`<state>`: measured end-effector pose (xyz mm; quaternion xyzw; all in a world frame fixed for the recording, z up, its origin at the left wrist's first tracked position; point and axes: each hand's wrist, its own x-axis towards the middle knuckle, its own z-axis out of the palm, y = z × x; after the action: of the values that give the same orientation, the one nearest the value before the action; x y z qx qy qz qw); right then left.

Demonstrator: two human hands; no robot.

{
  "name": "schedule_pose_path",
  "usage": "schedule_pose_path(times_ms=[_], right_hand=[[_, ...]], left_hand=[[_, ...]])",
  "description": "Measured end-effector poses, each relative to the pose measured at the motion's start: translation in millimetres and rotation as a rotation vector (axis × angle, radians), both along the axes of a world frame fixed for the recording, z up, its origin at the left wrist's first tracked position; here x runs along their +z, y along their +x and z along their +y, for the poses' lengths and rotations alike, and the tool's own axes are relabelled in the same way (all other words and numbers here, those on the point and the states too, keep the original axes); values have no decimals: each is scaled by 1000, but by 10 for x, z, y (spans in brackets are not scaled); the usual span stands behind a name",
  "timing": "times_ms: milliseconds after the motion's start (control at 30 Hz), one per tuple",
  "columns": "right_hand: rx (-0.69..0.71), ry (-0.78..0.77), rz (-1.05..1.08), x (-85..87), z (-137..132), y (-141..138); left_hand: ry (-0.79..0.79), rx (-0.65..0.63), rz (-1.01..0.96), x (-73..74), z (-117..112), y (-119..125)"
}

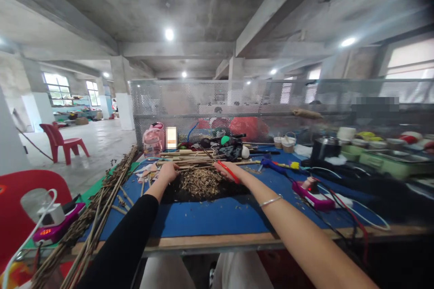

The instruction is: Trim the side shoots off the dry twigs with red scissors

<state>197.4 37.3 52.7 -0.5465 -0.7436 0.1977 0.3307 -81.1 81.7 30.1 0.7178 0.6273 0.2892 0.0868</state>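
Observation:
My left hand (168,173) is closed around a thin dry stick (190,166) that runs to the right above the pile. My right hand (226,170) is wrapped around a red-handled cutting tool (231,172), which looks like scissors; a dark narrow blade seems to point up and left from the fingers. Between and below both hands lies a heap of short cut stem pieces (201,184) on a dark cloth (171,194). Longer pale sticks (185,157) lie across the table just behind the hands.
A long bundle of dry stalks (98,203) lies along the left of the blue-topped table (217,223). Magenta power strips (313,197) with cords sit at both sides. Behind stand a pink clear bottle-like container (153,141) and a perforated metal screen (176,99). Green trays (386,160) are right.

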Motion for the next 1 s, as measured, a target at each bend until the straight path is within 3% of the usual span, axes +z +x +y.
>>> schedule_pose_path(times_ms=[133,300,467,600,833,900,1000], right_hand=[[100,17,113,3,96,146],[64,47,322,-15,149,285],[12,-32,628,-217,113,341],[-16,-85,769,-329,49,387],[19,-125,822,-312,39,404],[10,-145,804,-318,41,395],[0,-156,772,-332,23,380]], left_hand=[[-11,-121,194,50,162,-18],[115,-183,172,145,444,237],[81,-326,102,68,733,521],[12,-352,96,29,935,552],[-150,-468,-70,119,1143,414],[-133,-444,-115,145,1144,397],[-34,-378,-34,174,1098,405]])
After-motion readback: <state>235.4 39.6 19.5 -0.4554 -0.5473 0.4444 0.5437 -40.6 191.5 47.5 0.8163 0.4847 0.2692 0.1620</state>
